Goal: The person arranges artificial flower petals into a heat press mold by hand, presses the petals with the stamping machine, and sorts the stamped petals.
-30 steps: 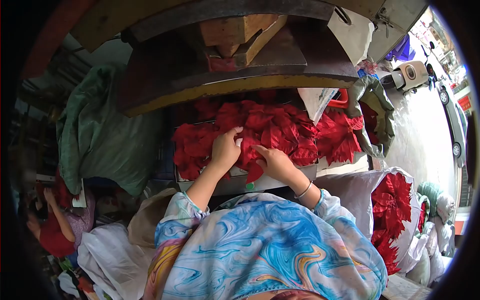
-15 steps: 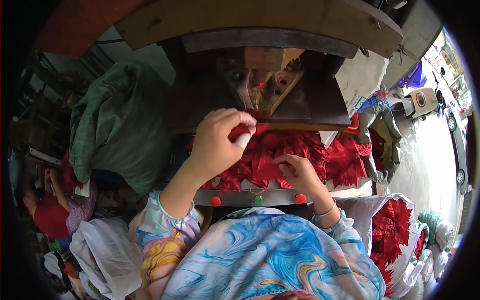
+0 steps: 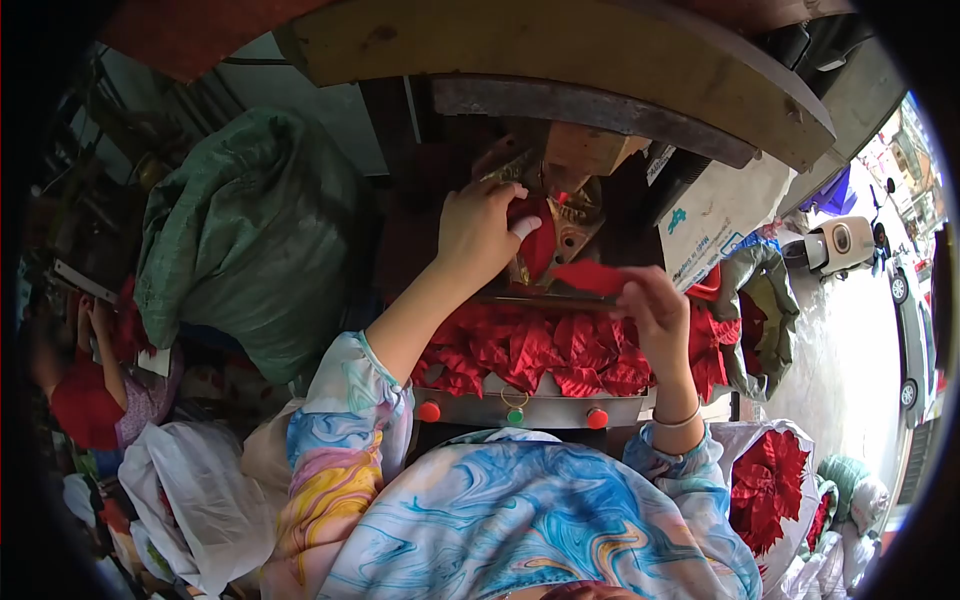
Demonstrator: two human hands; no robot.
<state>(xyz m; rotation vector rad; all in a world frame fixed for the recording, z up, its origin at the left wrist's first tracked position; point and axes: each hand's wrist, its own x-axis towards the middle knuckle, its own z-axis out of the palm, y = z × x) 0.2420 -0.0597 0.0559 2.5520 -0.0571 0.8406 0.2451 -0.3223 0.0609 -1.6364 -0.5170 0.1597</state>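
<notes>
My left hand (image 3: 482, 232) reaches into the press, its thumb and fingers closed on a red fabric petal (image 3: 538, 245). That petal lies against the brass-coloured mold (image 3: 572, 222), below a block (image 3: 590, 150). The thumb and a fingertip carry white wraps. At the press's front edge, on the right, my right hand (image 3: 656, 312) pinches another red petal (image 3: 590, 277), which is slightly blurred and points left toward the mold. Beneath both hands lies a heap of red fabric petals (image 3: 530, 350).
A front panel (image 3: 550, 409) carries red and green buttons. The curved press arm (image 3: 560, 50) hangs overhead. A green sack (image 3: 250, 240) stands left, and a white bag (image 3: 770, 490) of red flowers sits right. Another person's arm (image 3: 105, 360) shows at far left.
My left hand has moved forward and right, bringing its petal to the mold. My right hand has risen from the heap with a petal in its fingers. The view has shifted slightly.
</notes>
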